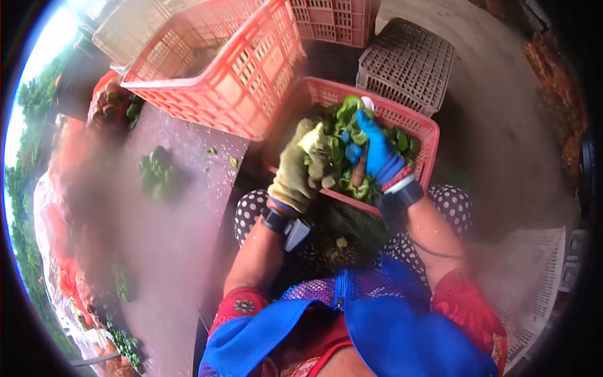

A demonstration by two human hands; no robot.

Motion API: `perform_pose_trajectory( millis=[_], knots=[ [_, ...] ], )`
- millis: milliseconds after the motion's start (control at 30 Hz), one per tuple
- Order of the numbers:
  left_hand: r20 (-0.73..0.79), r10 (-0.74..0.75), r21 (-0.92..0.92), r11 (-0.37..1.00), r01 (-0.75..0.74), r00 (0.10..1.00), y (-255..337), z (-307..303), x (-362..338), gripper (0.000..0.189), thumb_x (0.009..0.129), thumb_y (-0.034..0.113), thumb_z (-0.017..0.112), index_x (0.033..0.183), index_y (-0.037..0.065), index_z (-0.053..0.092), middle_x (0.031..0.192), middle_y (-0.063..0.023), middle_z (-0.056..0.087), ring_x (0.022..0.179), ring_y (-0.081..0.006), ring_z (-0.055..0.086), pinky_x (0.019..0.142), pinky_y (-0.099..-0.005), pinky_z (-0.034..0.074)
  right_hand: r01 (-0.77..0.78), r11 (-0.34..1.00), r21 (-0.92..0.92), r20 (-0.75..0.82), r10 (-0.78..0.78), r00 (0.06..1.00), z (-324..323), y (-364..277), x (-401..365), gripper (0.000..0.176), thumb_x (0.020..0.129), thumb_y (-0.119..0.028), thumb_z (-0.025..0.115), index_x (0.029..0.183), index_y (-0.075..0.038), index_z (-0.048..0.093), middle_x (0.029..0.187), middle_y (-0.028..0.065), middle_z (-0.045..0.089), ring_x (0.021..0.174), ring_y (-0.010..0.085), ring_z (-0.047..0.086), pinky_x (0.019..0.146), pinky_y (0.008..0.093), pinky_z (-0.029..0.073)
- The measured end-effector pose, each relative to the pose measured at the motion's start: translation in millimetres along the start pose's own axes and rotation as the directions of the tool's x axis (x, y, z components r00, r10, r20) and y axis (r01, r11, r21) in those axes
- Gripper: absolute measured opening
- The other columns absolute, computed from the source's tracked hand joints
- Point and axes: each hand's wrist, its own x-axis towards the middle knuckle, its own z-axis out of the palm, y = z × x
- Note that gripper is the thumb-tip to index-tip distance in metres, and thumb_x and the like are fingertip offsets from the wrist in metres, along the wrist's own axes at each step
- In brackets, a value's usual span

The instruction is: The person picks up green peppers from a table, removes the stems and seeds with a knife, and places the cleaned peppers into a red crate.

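My left hand (pixel 299 164), in a dirty yellowish glove, is closed around a pale greenish piece that I cannot make out clearly. It is over the left part of a pink crate (pixel 429 141) between my knees. To its right, my right hand (pixel 379 151) wears a blue glove, with its fingers curled over the crate. A brown handle-like thing (pixel 359 171) shows below those fingers, and cut green pepper (pixel 349 112) lies beside the thumb. What the right hand grips is partly hidden. Green pepper pieces fill much of the crate.
A large pink crate (pixel 232 94) stands at the upper left on a table (pixel 188 251) scattered with bits and a blurred green pepper (pixel 158 171). A grey-brown crate (pixel 408 60) is behind the pink one. At the lower right is a white crate (pixel 543 283).
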Motion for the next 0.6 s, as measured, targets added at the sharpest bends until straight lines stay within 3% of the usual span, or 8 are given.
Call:
perform_pose_trajectory(
  millis=[67,100,167,267,367,433,500,600],
  knots=[
    [0.101,0.074,-0.067,0.995,-0.067,0.992,4.9,8.6,-0.3,0.025,0.109,0.031,0.043,0.098,0.014,0.059,0.066,0.0009,0.053,0.046,-0.0135,0.048,0.042,-0.0299,0.04,-0.109,0.921,-0.373,-0.126,0.066,0.99,-24.3,-9.1,12.8,0.047,0.091,-0.057,0.067,0.099,-0.011,0.065,0.08,-0.0004,0.06,0.066,0.0112,0.058,0.06,0.029,0.051],
    [0.083,0.07,-0.117,0.991,-0.06,0.994,10.1,13.5,-4.0,0.029,0.109,0.033,0.04,0.093,0.014,0.057,0.063,0.0005,0.051,0.044,-0.0139,0.044,0.041,-0.0301,0.038,0.11,0.785,-0.61,-0.041,-0.171,0.984,-34.3,5.0,19.8,0.057,0.084,-0.056,0.075,0.105,-0.005,0.065,0.093,0.009,0.068,0.084,0.0223,0.068,0.076,0.0363,0.055],
    [0.036,0.063,-0.214,0.975,-0.054,0.997,24.4,24.2,-14.5,0.039,0.11,0.038,0.035,0.084,0.015,0.054,0.056,-0.0003,0.046,0.039,-0.0149,0.038,0.04,-0.0307,0.035,-0.287,-0.182,-0.941,-0.197,-0.395,0.897,-52.2,7.7,12.9,0.066,0.076,-0.053,0.079,0.113,0.0,0.062,0.109,0.0224,0.069,0.104,0.0352,0.067,0.091,0.0436,0.053],
    [-0.053,0.154,-0.06,0.986,-0.158,0.987,54.0,20.8,-46.5,0.045,0.109,0.042,0.033,0.082,0.013,0.055,0.057,-0.0035,0.048,0.039,-0.0181,0.039,0.04,-0.0321,0.035,-0.197,0.101,-0.975,-0.207,-0.105,0.973,-67.5,14.4,19.0,0.068,0.075,-0.051,0.078,0.115,0.001,0.059,0.115,0.0314,0.064,0.109,0.0428,0.065,0.093,0.0482,0.05],
    [-0.452,0.264,0.421,0.905,-0.057,0.852,91.6,5.3,-122.9,0.032,0.106,0.033,0.043,0.093,0.011,0.062,0.065,-0.004,0.059,0.055,-0.0179,0.057,0.048,-0.0323,0.046,-0.146,0.652,-0.744,-0.114,0.091,0.989,-39.1,9.0,0.1,0.026,0.092,-0.03,0.072,0.103,-0.009,0.06,0.082,-0.0016,0.059,0.068,0.0079,0.051,0.06,0.0256,0.044],
    [-0.257,-0.064,0.834,0.489,0.255,0.964,140.9,-10.9,-178.2,0.032,0.1,0.032,0.055,0.097,0.004,0.071,0.076,-0.0072,0.069,0.068,-0.0183,0.066,0.061,-0.03,0.052,-0.105,0.714,-0.693,-0.106,0.044,0.993,-29.9,5.4,-5.4,0.019,0.092,-0.028,0.073,0.1,-0.014,0.063,0.08,-0.004,0.06,0.062,0.0038,0.05,0.055,0.021,0.039],
    [-0.721,-0.285,0.646,0.054,0.762,0.632,160.9,-5.0,-211.9,0.036,0.091,0.037,0.067,0.095,0.003,0.076,0.083,-0.0088,0.073,0.076,-0.0183,0.069,0.069,-0.0292,0.053,-0.095,0.814,-0.574,-0.121,0.03,0.992,-7.7,-7.4,-17.5,0.02,0.092,-0.027,0.072,0.103,-0.011,0.066,0.077,-0.0045,0.06,0.056,0.0052,0.048,0.049,0.0202,0.037],
    [-0.768,-0.083,0.6,-0.44,0.668,0.635,184.6,-38.4,-240.9,0.051,0.082,0.053,0.073,0.116,0.015,0.072,0.114,-0.0107,0.07,0.102,-0.0307,0.067,0.088,-0.0405,0.052,-0.16,0.802,-0.576,-0.164,0.078,0.983,0.4,-16.1,-21.9,0.019,0.091,-0.027,0.072,0.098,-0.009,0.068,0.076,-0.0018,0.063,0.057,0.0069,0.052,0.049,0.0226,0.04]
  ],
)
